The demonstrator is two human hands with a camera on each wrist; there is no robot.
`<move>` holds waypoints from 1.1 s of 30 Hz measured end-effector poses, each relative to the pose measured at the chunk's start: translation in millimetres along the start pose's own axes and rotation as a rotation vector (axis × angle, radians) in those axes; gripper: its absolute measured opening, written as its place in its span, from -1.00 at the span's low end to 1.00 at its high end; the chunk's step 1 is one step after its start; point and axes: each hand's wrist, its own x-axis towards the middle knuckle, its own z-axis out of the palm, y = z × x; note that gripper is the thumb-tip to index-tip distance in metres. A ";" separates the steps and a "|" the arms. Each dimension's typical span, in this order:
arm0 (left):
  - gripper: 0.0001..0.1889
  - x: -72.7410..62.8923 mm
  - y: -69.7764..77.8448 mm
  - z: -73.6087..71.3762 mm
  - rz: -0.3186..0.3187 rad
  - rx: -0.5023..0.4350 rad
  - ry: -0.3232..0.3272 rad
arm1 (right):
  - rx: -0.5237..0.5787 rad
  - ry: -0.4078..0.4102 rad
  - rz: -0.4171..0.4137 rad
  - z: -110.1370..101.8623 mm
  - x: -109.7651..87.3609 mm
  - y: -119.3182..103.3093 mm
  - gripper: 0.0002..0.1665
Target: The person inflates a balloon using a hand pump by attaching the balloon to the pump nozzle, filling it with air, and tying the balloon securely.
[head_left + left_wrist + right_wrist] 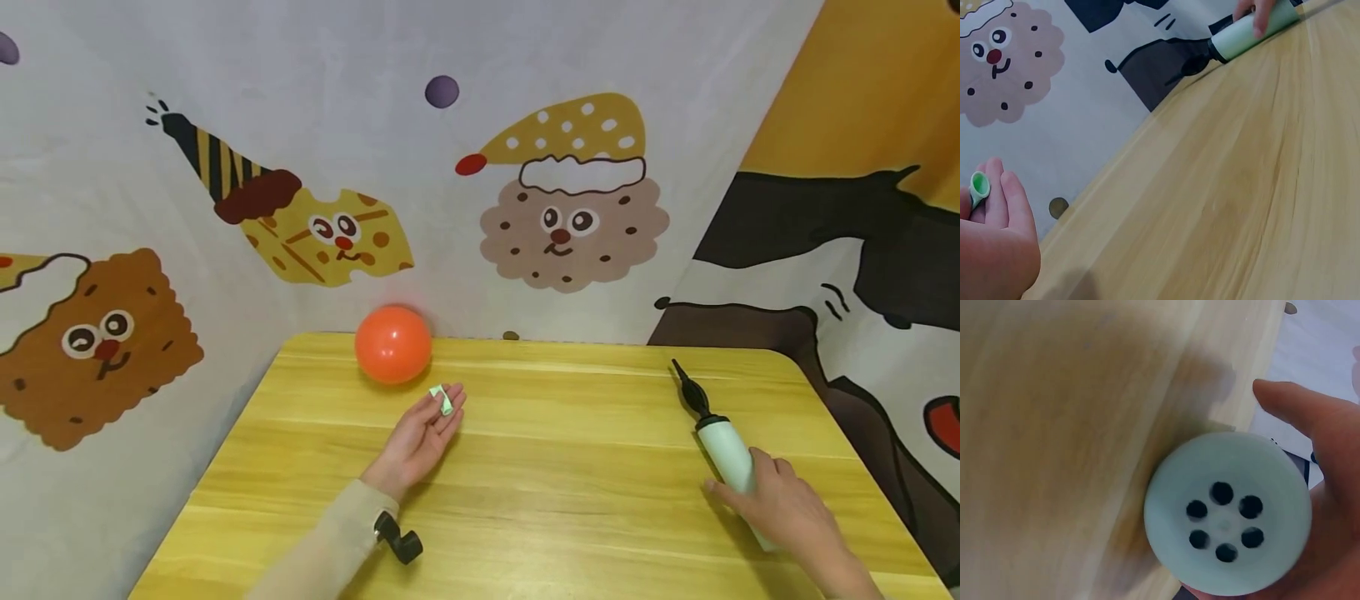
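My left hand [417,446], palm up over the left middle of the table, holds a small pale green uninflated balloon [446,406] between thumb and fingers. In the left wrist view the open mouth of this balloon [980,184] faces up. At the right, my right hand [798,504] is over the body of a pale green balloon pump [725,450] with a black nozzle pointing to the back. Its fingers lie round the pump's far side, while the thumb [1291,403] stands out from it. The pump's holed end [1224,525] faces the right wrist camera.
A round inflated orange-red balloon [393,343] rests at the table's back left edge. The wooden table [570,500] has rounded back corners. Behind it hangs a cloth [360,83] with cartoon prints. A black strap piece [397,540] sits on the left sleeve.
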 end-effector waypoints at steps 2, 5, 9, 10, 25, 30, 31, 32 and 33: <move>-0.55 0.2 -1.7 2.2 0.006 -0.004 0.011 | 0.012 -0.006 0.013 1.8 0.1 0.5 0.41; -0.55 -0.2 -3.5 4.0 0.011 -0.025 0.005 | 0.030 -0.023 0.036 3.1 0.6 2.1 0.36; -0.59 -0.7 -4.9 4.3 0.021 -0.054 -0.034 | 0.052 -0.047 0.052 2.5 0.6 4.2 0.23; -0.62 -1.1 -5.1 4.0 0.024 -0.064 -0.047 | 0.056 -0.046 0.048 1.9 0.5 4.3 0.19; -0.61 3.8 -10.4 21.6 0.040 -0.133 0.056 | 0.217 0.071 -0.083 0.2 -14.8 -44.8 0.03; -0.60 4.2 -12.1 28.2 0.056 -0.146 0.038 | 0.353 0.056 -0.101 9.6 -20.5 -69.9 -0.05; -0.60 4.3 -12.5 29.5 0.060 -0.146 0.036 | 0.372 0.047 -0.106 11.4 -20.8 -74.0 -0.05; -0.60 4.5 -12.8 30.9 0.063 -0.146 0.036 | 0.390 0.039 -0.112 13.2 -21.6 -78.5 -0.04; -0.61 4.8 -13.1 32.1 0.066 -0.148 0.039 | 0.405 0.030 -0.123 14.5 -22.2 -82.9 -0.03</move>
